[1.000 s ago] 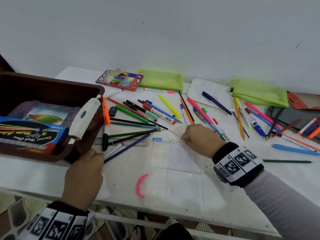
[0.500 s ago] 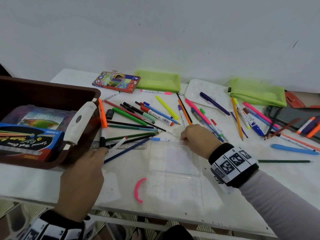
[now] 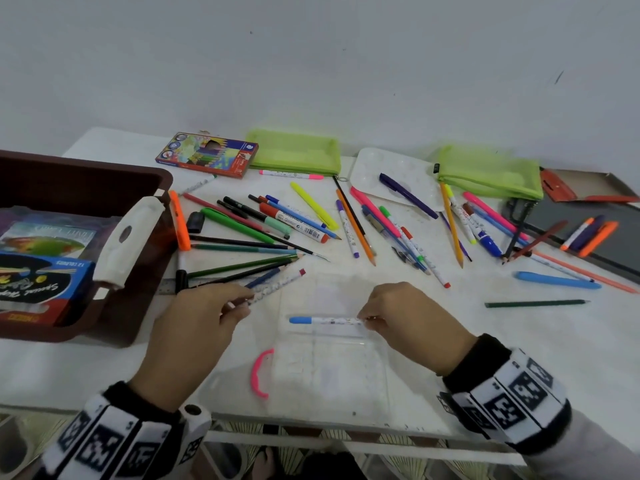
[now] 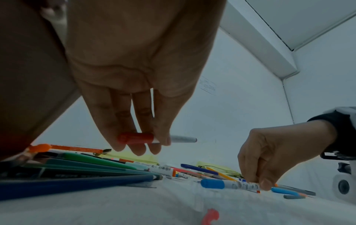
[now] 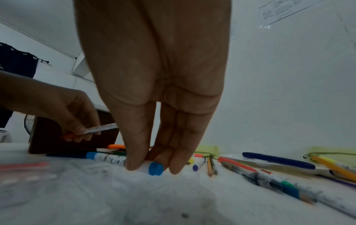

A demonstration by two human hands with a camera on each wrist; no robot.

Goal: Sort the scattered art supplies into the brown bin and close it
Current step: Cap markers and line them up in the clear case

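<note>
brown bin [image 3: 86, 174]: cut off at left edge | box [image 3: 38, 282] lettering: perhaps unreadable blur

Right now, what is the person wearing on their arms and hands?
The hands are bare. Each wrist has a black cuff with a band of white blocks printed with black square codes, left wrist band and right wrist band. A small round camera sits on the left band. The right arm has a grey sleeve.

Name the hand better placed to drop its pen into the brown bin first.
Left, probably. The left hand already holds the red-capped pen lifted off the table, right beside the brown bin. The right hand pinches the blue-capped pen down on the clear plastic sheet, farther away.
</note>
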